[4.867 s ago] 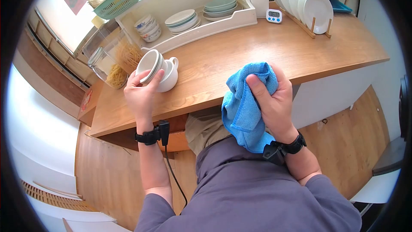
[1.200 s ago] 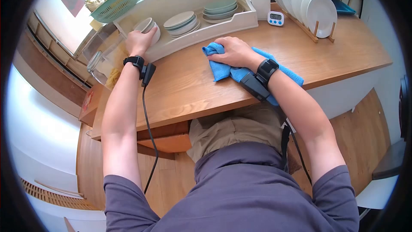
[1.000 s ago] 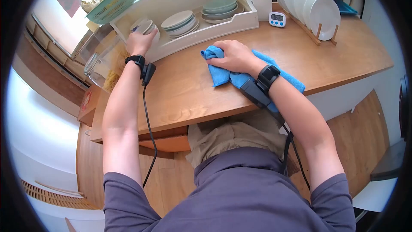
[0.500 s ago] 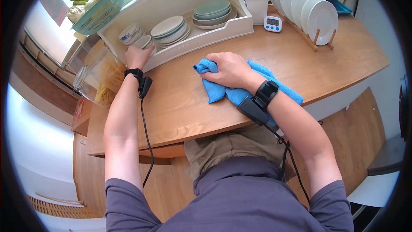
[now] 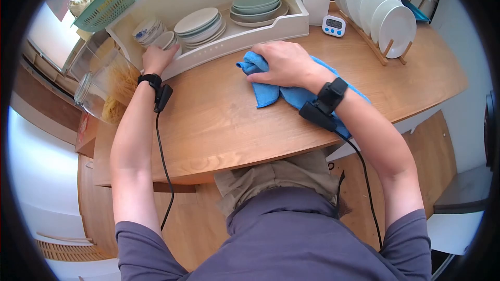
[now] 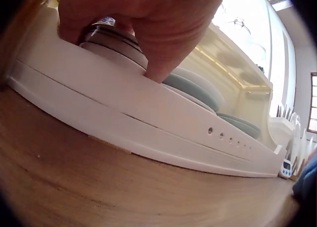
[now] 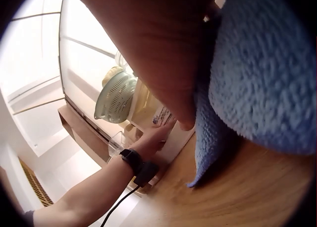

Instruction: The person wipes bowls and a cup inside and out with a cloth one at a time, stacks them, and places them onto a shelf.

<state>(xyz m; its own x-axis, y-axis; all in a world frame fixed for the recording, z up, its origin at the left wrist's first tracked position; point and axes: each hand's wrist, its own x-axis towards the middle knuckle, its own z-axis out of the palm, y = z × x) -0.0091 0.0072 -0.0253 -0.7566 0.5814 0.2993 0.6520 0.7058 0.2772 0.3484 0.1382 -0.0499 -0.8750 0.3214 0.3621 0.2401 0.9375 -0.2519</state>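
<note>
My left hand (image 5: pixel 158 60) reaches over the front rim of the white shelf (image 5: pixel 234 47), at its left end. Thumb and fingers straddle a small stack of white bowls (image 5: pixel 165 39) standing inside. In the left wrist view, the hand grips the sides of these bowls (image 6: pixel 115 45), and the shelf's front wall hides their lower part. On the tabletop, my right hand (image 5: pixel 286 62) holds a bunched blue cloth (image 5: pixel 266 93), which spreads out under the wrist. The cloth (image 7: pixel 267 73) fills the right side of the right wrist view.
Stacked plates (image 5: pixel 197 23) and green bowls (image 5: pixel 255 2) share the shelf with patterned bowls (image 5: pixel 147 30). Pasta jars (image 5: pixel 96 96) stand left, below a green basket (image 5: pixel 112 2). A timer (image 5: pixel 333 26), a white container (image 5: pixel 315 0) and a plate rack (image 5: pixel 384 60) stand right.
My left hand has carried the white bowls from over the table into the shelf's left end. My right hand has lowered the blue cloth onto the table. The head view has shifted slightly.
</note>
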